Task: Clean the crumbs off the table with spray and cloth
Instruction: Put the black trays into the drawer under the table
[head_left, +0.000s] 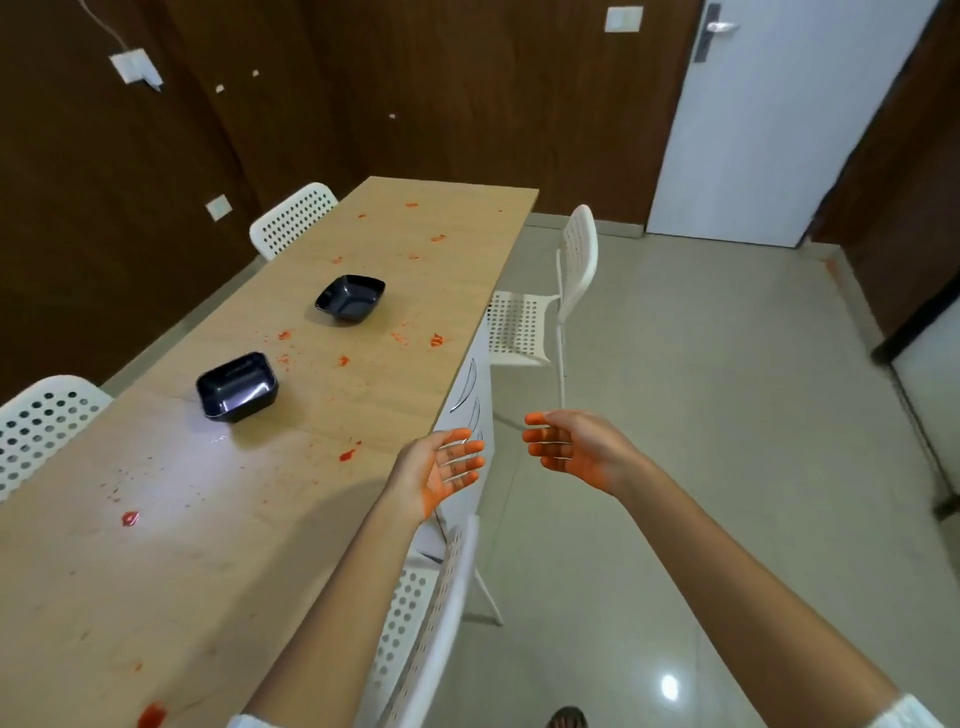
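A long light-wood table (171, 571) runs from the lower left toward the far wall. Red-orange crumbs and smears (347, 455) are scattered along its top. Two empty black square bowls stand on it, one nearer (237, 385) and one farther (351, 298). My left hand (441, 467) hangs over the table's right edge, palm inward, fingers straight, holding nothing. My right hand (566, 447) faces it over the floor, fingers straight and empty. Both palms are stained orange. No spray bottle or cloth is in view.
White perforated chairs stand around the table: one right below my left arm (431, 623), one on the right side farther along (561, 291), two on the left side (36, 421) (296, 215). Tiled floor (727, 415) spreads to the right. A white door (769, 119) is at the back.
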